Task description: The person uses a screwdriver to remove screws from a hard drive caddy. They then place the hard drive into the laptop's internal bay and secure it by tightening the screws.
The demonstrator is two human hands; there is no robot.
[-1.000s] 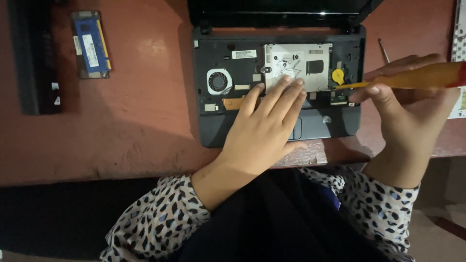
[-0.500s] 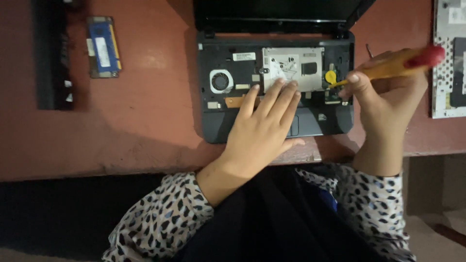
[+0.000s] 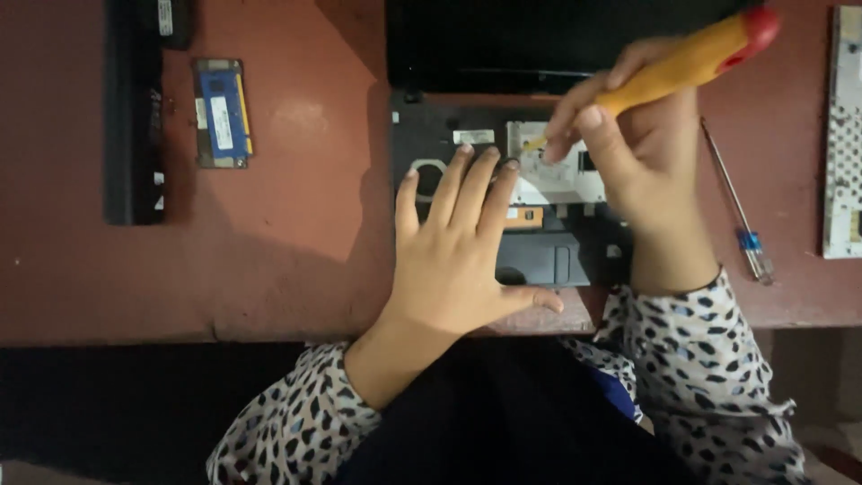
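Note:
A small dark laptop (image 3: 548, 256) lies opened up on the reddish-brown table, its insides bare: a round fan and a silver metal plate (image 3: 561, 180). My left hand (image 3: 449, 251) lies flat on the laptop's left half, fingers spread over the fan area. My right hand (image 3: 642, 153) grips a yellow screwdriver with a red end (image 3: 691, 58). Its tip points down-left onto the silver plate, near my left fingertips. Both wrists wear spotted sleeves.
A blue memory module (image 3: 220, 112) lies at the table's upper left beside a long black battery (image 3: 135, 135). A thin screwdriver with a blue grip (image 3: 738, 211) lies right of the laptop. A pale perforated panel (image 3: 844, 135) sits at the right edge. The table's front edge (image 3: 180, 337) runs below.
My right hand has moved left with the yellow screwdriver, from the laptop's right edge to over the silver plate. My left hand stays flat on the laptop. The view has shifted.

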